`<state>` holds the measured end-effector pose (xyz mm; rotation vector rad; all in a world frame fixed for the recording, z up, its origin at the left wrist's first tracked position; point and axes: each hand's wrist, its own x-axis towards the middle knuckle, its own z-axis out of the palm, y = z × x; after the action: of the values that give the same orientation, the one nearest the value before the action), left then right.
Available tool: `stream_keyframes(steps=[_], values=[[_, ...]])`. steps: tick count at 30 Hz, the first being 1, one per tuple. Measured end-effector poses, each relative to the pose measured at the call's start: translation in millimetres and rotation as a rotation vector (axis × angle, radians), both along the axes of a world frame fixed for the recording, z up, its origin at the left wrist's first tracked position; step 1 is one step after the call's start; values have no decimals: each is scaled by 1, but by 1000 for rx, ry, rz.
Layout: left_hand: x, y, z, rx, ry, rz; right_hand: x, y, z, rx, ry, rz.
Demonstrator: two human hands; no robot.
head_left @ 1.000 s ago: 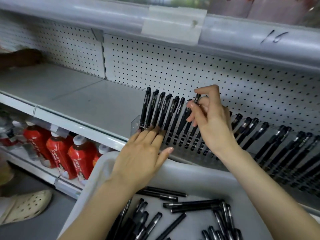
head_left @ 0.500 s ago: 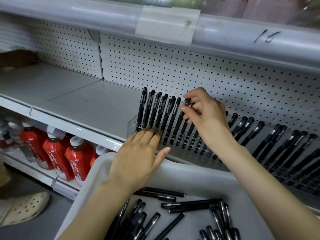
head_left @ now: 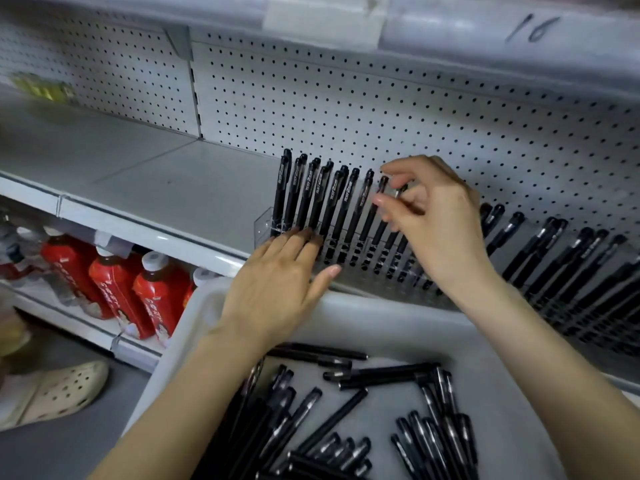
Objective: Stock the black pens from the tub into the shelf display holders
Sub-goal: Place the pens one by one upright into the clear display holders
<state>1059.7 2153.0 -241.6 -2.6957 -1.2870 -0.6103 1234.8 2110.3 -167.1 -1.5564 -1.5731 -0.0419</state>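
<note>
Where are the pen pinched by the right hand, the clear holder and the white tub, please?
pen point(head_left: 382, 183), head view, on its cap above the thumb.
clear holder point(head_left: 262, 224), head view, on its bare left end wall.
white tub point(head_left: 388, 317), head view, on its far wall.

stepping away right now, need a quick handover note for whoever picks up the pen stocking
Left hand: open, with straight fingers resting on the front of the clear holder at its left end.
Right hand: thumb and forefinger pinch the top of a pen standing in the holder.
Done: a row of black pens stands in this holder, and the pens farther right are already in place.
Left: the front holes look empty. Many loose pens lie in the tub.
</note>
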Motion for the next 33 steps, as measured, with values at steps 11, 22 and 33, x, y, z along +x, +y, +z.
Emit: stream_keyframes(steps=[11,22,33], values=[[-30,-17,27,-300,-104,-28,7,-84,-79,-672,-60,164],[-45,-55,12,-201,-229,45,-12,-88,-108,-701,-345,146],[-40,-44,-1,-205,-254,25,-7,-87,-111,-674,-299,168]])
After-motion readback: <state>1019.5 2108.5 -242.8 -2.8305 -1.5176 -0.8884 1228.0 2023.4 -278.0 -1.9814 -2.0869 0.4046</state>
